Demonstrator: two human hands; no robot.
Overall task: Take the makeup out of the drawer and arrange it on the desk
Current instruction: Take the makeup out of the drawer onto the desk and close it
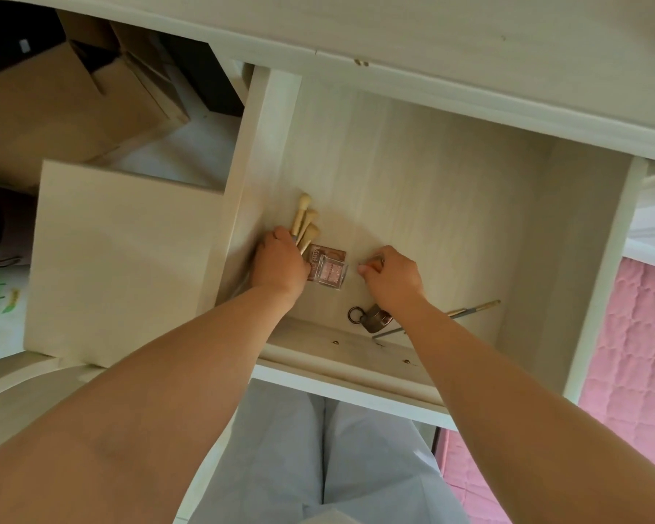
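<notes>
The pale wooden drawer (413,164) stands pulled out under the desk top (469,43). My left hand (278,264) grips a bunch of cream-bristled makeup brushes (305,221) near the drawer's left wall. A small pink eyeshadow palette (328,268) lies just right of that hand. My right hand (392,279) pinches a small orange-and-silver item (377,262), mostly hidden by the fingers. Near the drawer's front lie a dark compact with a ring (371,319) and thin brushes (473,309), partly under my right forearm.
A second pale drawer or panel (122,259) sticks out at the left. Cardboard boxes (72,100) sit under the desk at upper left. A pink quilted cover (636,353) is at the right. My grey-trousered legs (318,467) are below the drawer front.
</notes>
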